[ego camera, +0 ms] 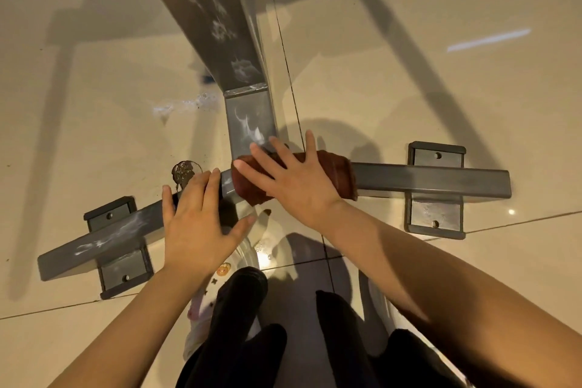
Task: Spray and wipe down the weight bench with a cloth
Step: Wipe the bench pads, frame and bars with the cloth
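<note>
The right hand is lying flat, fingers spread wide, pressing a brown cloth down over the bench's grey floor bar, right at the joint where the upright beam is coming down to meet it. The cloth is draping over the bar's top and front face, likely so one pass is catching both sides. The left hand is resting beside it on the bar's other half, fingers straight and loose, holding nothing, probably bracing the person leaning in. White spray streaks are showing on the beam and on the left stretch of bar, so that part is looking unwiped. No spray bottle or other container is showing anywhere.
</note>
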The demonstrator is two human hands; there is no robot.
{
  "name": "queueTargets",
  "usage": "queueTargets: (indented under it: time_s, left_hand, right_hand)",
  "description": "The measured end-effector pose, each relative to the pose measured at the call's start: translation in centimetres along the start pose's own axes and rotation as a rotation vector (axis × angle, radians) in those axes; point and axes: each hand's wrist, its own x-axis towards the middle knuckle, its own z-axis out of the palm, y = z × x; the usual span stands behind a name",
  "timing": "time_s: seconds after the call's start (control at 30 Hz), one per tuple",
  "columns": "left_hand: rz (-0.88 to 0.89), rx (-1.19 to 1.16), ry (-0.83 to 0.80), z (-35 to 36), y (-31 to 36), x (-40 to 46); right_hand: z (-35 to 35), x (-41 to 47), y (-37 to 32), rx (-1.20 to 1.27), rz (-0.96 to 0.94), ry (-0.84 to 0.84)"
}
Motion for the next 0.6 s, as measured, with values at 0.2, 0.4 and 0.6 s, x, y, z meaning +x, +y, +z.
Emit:
queueTargets:
  time_s: [0.2,0.4,0.6]
  left_hand:
    - [-0.036,0.004,0.020,0.2,0.3,0.0]
    - [-0.023,0.003,0.048,0.8,0.5,0.2]
    - [-0.032,0.050,0.047,0.6,0.8,0.5]
  right_hand:
    - [4.4,-8.2,5.6,-0.142,0.156,0.218]
    - [6.7,-18.4,11.9,-0.180,0.353,0.285]
    - [6.4,-17.1,9.2,-0.080,0.542,0.331]
